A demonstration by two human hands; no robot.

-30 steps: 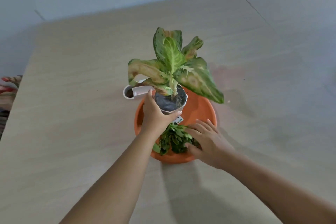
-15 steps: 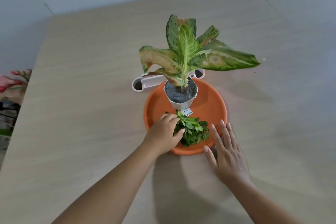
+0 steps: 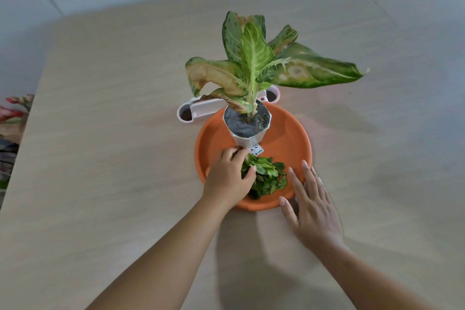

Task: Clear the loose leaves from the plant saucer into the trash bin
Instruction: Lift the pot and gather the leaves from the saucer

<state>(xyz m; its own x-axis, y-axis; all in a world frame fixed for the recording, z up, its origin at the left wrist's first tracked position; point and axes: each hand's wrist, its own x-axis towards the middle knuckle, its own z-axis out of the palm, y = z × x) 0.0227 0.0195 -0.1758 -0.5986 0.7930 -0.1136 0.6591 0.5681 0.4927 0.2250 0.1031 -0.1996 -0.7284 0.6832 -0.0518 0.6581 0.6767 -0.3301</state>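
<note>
The wooden table [image 3: 113, 158] is carrying an orange saucer [image 3: 284, 138] near its middle, with the potted plant [image 3: 254, 58] standing at the saucer's far edge. The right hand [image 3: 312, 206] is lying flat, fingers straight and slightly spread, bracing the near rim. The left hand [image 3: 229, 178] is curling fingers and thumb round the loose leaves [image 3: 269, 176] heaped by the near rim. It should be gathering the whole heap tightly before lifting. No trash bin is showing.

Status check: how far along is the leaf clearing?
Done: nothing visibly; the loose leaves lie piled in the orange saucer. In hand: the left hand curls its grip round the pile, the right hand lies flat at the saucer's near rim. Left: lifting the leaves out and binning them; no bin is in view.
</note>
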